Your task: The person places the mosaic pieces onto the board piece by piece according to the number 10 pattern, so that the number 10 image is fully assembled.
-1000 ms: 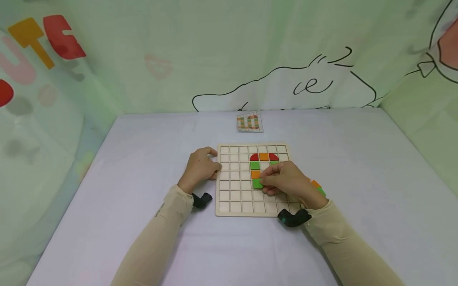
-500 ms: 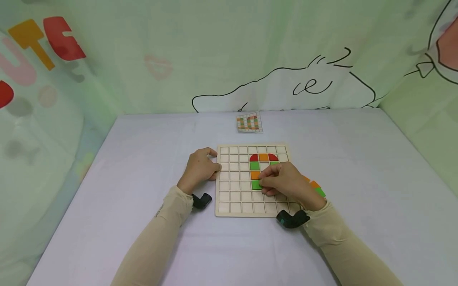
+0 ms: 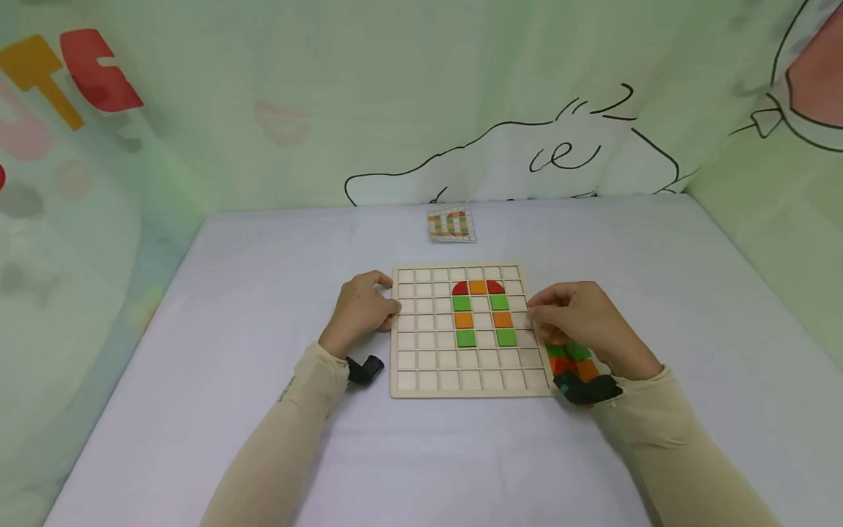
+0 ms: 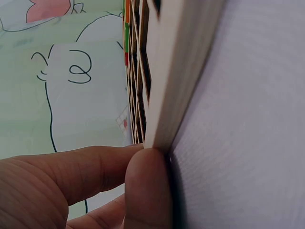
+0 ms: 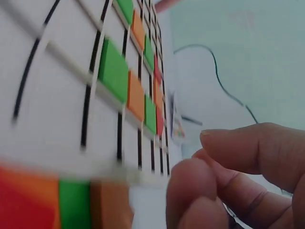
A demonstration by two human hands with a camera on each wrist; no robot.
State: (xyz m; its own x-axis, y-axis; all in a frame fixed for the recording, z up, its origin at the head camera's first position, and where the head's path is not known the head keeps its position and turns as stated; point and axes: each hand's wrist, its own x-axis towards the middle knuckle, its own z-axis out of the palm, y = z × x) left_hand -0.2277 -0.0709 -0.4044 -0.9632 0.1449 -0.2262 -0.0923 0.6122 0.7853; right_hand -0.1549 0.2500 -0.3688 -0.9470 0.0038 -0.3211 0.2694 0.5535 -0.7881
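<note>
A pale wooden grid board [image 3: 435, 359] lies on the white table. Set in its cells are a red quarter-round tile [image 3: 460, 288], an orange tile [image 3: 478, 287] and another red tile [image 3: 495, 287], with two columns of green and orange tiles running down from the red ones. My left hand [image 3: 358, 307] holds the board's left edge; the left wrist view shows the thumb [image 4: 148, 186] against its side. Just off the right edge is my right hand [image 3: 582, 322], fingers loosely curled, nothing seen between them. Beneath it lie loose green [image 3: 579, 352] and orange tiles [image 3: 587, 369], partly hidden by the hand and wrist camera.
Behind the board, near the table's back edge, a small card [image 3: 451, 222] carries a printed grid pattern of coloured tiles. A black wrist camera [image 3: 364, 370] sits on the left wrist, another [image 3: 587, 388] on the right. A printed green cloth backdrop [image 3: 421, 95] surrounds the table.
My right hand has left the lower green tile and moved right, past the board's edge. The right-hand column of tiles is now uncovered. The left hand keeps its hold on the board.
</note>
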